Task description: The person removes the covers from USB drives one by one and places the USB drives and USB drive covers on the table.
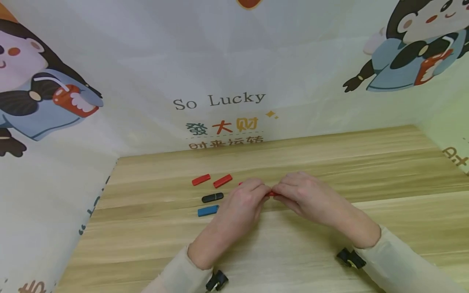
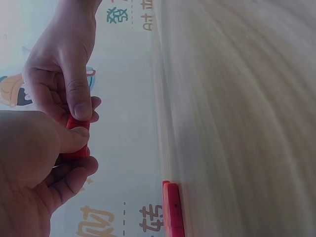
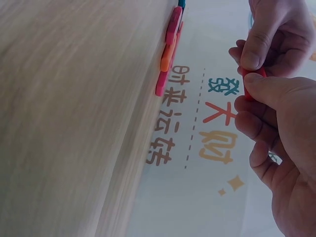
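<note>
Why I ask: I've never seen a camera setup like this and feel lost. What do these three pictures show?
There is no machine here: these are a person's bare left hand and right hand. The wide picture comes from a camera on the head, looking forward and down. The other two come from cameras on the wrists, one each, which is why the table appears tipped sideways there.

To the left on the wooden surface lie a red block, another red block, a black piece and a blue piece. The right wrist picture also shows an orange piece.

Both hands pinch a small red item between them; fingers cover much of it, so I can't tell exactly what it is.
</note>
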`<state>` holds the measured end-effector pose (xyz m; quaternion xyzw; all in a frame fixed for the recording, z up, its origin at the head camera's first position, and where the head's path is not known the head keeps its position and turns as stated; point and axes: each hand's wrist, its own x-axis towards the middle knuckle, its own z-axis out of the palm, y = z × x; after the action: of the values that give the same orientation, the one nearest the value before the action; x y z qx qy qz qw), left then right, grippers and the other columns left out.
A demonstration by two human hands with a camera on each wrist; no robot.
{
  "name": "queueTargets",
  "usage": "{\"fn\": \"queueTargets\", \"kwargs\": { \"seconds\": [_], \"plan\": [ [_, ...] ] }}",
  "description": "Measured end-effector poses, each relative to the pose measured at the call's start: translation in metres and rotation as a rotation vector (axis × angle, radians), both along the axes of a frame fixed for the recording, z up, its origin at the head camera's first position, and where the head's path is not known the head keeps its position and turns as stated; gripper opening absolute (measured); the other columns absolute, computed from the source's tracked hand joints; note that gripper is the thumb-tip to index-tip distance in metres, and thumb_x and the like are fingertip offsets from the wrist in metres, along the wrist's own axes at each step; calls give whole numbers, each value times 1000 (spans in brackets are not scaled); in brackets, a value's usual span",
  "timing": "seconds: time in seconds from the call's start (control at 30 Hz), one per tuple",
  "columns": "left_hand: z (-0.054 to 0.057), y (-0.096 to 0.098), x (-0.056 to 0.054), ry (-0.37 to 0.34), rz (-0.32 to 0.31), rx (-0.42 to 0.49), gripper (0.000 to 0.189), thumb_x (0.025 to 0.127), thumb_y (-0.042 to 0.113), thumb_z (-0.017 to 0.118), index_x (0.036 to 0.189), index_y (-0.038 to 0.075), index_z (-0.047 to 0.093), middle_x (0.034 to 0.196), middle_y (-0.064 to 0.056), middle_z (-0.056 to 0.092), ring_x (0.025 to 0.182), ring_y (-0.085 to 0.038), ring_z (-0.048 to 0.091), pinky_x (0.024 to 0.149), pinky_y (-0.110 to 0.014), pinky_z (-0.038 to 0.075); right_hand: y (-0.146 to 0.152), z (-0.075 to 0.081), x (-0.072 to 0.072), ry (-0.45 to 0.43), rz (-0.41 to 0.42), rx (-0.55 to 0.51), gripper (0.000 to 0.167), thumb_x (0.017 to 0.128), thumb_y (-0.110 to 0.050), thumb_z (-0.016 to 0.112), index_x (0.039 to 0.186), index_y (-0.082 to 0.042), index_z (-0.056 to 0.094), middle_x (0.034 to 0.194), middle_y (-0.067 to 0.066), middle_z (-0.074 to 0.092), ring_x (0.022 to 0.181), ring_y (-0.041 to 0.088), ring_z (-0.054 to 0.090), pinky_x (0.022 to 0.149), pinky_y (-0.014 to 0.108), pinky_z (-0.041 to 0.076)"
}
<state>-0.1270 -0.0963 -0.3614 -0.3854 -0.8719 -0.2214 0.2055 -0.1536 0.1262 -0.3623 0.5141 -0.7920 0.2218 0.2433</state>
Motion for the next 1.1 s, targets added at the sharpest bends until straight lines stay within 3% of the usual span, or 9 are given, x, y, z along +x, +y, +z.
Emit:
{"fn": "queueTargets", "kwargs": {
  "seconds": [1.1],
  "plan": [
    [-2,1,2,-30,4,43,8,102,4,71,107,4,77,88,0,59,78,-14,54,69,-27,51,-1,-4,1,-9,-24,-52,15,88,-3,82,102,-1,78,93,6,76,83,19,72,78,36,61]
  ]
}}
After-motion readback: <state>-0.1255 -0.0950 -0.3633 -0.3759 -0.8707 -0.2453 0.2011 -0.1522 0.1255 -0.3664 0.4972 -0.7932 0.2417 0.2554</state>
